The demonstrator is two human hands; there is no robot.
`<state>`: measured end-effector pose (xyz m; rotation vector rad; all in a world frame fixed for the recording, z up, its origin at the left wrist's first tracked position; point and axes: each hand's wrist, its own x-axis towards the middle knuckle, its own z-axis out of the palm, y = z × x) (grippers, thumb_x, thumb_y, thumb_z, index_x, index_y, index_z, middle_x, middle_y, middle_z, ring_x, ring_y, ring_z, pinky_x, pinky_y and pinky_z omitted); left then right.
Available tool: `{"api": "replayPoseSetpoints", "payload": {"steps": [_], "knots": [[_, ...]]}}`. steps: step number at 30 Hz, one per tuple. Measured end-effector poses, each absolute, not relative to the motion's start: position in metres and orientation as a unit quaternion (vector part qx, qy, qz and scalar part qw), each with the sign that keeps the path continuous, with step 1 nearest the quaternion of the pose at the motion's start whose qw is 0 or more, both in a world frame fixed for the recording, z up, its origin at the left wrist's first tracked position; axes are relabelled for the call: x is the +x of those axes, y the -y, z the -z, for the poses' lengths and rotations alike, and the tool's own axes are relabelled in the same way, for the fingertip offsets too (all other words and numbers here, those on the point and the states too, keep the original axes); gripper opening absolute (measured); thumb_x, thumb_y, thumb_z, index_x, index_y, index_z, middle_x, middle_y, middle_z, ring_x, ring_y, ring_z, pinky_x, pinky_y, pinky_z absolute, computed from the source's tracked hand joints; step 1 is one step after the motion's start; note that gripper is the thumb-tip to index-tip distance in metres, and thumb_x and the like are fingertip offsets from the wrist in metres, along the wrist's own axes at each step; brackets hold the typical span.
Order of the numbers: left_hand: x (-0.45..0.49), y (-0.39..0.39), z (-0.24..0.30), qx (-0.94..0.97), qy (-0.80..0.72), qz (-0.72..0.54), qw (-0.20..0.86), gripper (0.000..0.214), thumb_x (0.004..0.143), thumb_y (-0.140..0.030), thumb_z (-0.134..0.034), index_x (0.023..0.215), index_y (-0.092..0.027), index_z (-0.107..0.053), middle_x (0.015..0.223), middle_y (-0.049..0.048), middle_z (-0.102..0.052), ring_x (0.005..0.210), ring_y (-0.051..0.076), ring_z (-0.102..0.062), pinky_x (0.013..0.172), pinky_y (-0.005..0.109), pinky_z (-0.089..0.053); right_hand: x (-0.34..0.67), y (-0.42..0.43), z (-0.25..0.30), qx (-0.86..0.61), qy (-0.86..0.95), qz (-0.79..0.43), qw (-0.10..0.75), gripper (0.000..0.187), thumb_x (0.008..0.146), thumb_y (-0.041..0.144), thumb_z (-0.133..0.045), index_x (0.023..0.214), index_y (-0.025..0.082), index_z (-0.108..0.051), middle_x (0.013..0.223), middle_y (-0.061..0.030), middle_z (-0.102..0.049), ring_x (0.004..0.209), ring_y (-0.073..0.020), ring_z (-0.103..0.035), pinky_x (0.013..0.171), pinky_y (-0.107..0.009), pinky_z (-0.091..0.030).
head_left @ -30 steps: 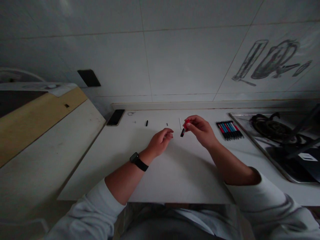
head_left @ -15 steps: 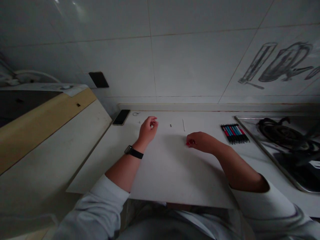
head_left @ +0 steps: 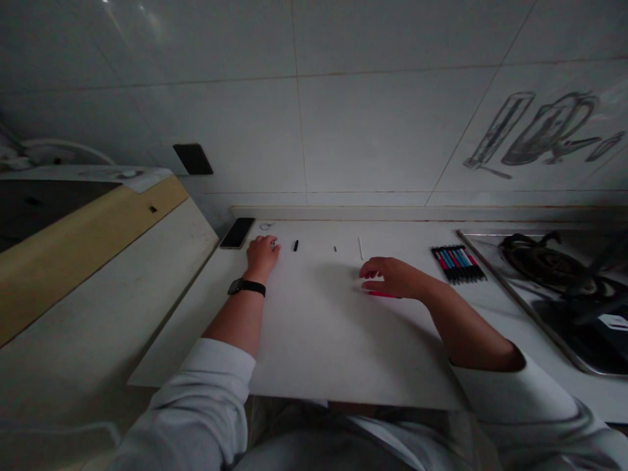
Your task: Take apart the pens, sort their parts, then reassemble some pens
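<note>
On the white tabletop (head_left: 304, 340), my left hand (head_left: 262, 256) has its fingers curled down around a tiny piece near the back left; the piece is too small to name. A short black tube (head_left: 296, 246) lies just to its right. My right hand (head_left: 392, 278) rests with thumb and fingers apart. Beneath its thumb lies a red pen barrel (head_left: 384, 294), partly hidden by the hand. Behind that hand is a thin white ink refill (head_left: 361, 248). A tiny dark piece (head_left: 335, 248) lies between the black tube and the refill.
A row of several pens (head_left: 458, 264) in red, blue and black lies at the right, beside a gas stove (head_left: 544, 275). At the back left are a phone (head_left: 237, 233) and a small ring-shaped thing (head_left: 266, 226). A tiled wall (head_left: 363, 131) rises behind.
My left hand has moved left and down to the tabletop, and the black tube now shows where it was. The fingers of my right hand have spread, leaving the red barrel on the table.
</note>
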<state>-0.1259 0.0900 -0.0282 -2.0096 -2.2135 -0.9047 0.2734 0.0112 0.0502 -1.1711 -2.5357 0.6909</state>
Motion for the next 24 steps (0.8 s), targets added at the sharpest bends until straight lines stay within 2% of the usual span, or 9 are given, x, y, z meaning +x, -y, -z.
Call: {"api": "replayPoseSetpoints", "payload": {"steps": [3,6,9,12,14,16,19,21,24], "knots": [[-0.127,-0.091,0.028,-0.645,0.708,0.289,0.0,0.017,0.089,-0.027,-0.062,0.098,-0.021,-0.076,0.109,0.0147,-0.067,0.102,0.031,-0.06,0.096,0.043,-0.045,0.251,-0.022,-0.059,-0.392,0.872,-0.241,0.165,0.023,0.09,0.04,-0.066,0.101,0.024,-0.076,0.096,-0.0071,-0.073,0.083,-0.0203,-0.067,0.077,-0.032,-0.051],[-0.13,-0.092,0.029,-0.641,0.71,0.291,-0.012,0.015,0.089,-0.025,-0.062,0.091,-0.021,-0.076,0.102,0.0142,-0.068,0.098,0.03,-0.061,0.094,0.042,-0.045,0.217,-0.04,-0.062,-0.373,0.9,-0.189,0.127,0.021,0.091,0.032,-0.065,0.107,0.022,-0.074,0.1,-0.0086,-0.074,0.087,-0.0211,-0.067,0.081,-0.033,-0.05],[-0.132,-0.094,0.029,-0.629,0.72,0.293,-0.01,0.011,0.087,-0.025,-0.065,0.088,-0.019,-0.074,0.096,0.0139,-0.069,0.095,0.029,-0.063,0.09,0.041,-0.045,0.176,-0.063,-0.059,-0.372,0.917,-0.13,0.069,0.033,0.094,0.028,-0.063,0.126,0.019,-0.066,0.109,-0.0105,-0.072,0.096,-0.0229,-0.066,0.085,-0.034,-0.049],[-0.132,-0.095,0.029,-0.615,0.722,0.315,-0.024,0.006,0.084,-0.024,-0.069,0.082,-0.019,-0.072,0.089,0.012,-0.07,0.09,0.028,-0.063,0.086,0.039,-0.046,0.136,-0.085,-0.053,-0.387,0.92,-0.059,0.033,0.049,0.095,0.026,-0.061,0.144,0.022,-0.054,0.127,-0.0135,-0.066,0.11,-0.0254,-0.063,0.088,-0.034,-0.048],[-0.13,-0.094,0.027,-0.614,0.709,0.345,-0.048,0.005,0.082,-0.023,-0.071,0.077,-0.02,-0.071,0.085,0.0099,-0.071,0.086,0.026,-0.064,0.084,0.038,-0.047,0.112,-0.098,-0.048,-0.387,0.922,0.001,0.01,0.052,0.098,0.021,-0.054,0.15,0.026,-0.05,0.133,-0.0162,-0.061,0.111,-0.028,-0.062,0.085,-0.036,-0.047],[-0.126,-0.095,0.026,-0.619,0.674,0.395,-0.082,0.005,0.081,-0.025,-0.073,0.077,-0.021,-0.072,0.084,0.0082,-0.072,0.083,0.024,-0.065,0.084,0.037,-0.048,0.094,-0.108,-0.044,-0.374,0.926,0.047,-0.009,0.047,0.1,0.017,-0.047,0.145,0.026,-0.057,0.131,-0.0183,-0.06,0.113,-0.0304,-0.06,0.086,-0.039,-0.046],[-0.12,-0.097,0.025,-0.608,0.609,0.485,-0.153,0.008,0.08,-0.029,-0.074,0.082,-0.021,-0.074,0.085,0.0061,-0.075,0.078,0.022,-0.067,0.081,0.034,-0.05,0.079,-0.118,-0.039,-0.348,0.933,0.09,-0.017,0.036,0.101,0.019,-0.045,0.123,0.02,-0.073,0.125,-0.0199,-0.062,0.117,-0.0337,-0.054,0.091,-0.044,-0.042],[-0.118,-0.1,0.026,-0.573,0.587,0.531,-0.213,0.01,0.077,-0.029,-0.076,0.083,-0.02,-0.076,0.079,0.0051,-0.074,0.072,0.02,-0.067,0.076,0.033,-0.051,0.077,-0.122,-0.037,-0.333,0.937,0.108,-0.004,0.033,0.101,0.021,-0.045,0.112,0.017,-0.076,0.122,-0.0197,-0.064,0.116,-0.0334,-0.053,0.092,-0.044,-0.039],[-0.117,-0.105,0.027,-0.497,0.559,0.591,-0.303,0.016,0.071,-0.026,-0.08,0.084,-0.017,-0.076,0.075,0.0042,-0.071,0.067,0.018,-0.066,0.072,0.032,-0.055,0.081,-0.124,-0.037,-0.301,0.944,0.132,0.012,0.032,0.102,0.021,-0.046,0.109,0.015,-0.076,0.118,-0.0184,-0.065,0.113,-0.0315,-0.053,0.091,-0.042,-0.038]]}}
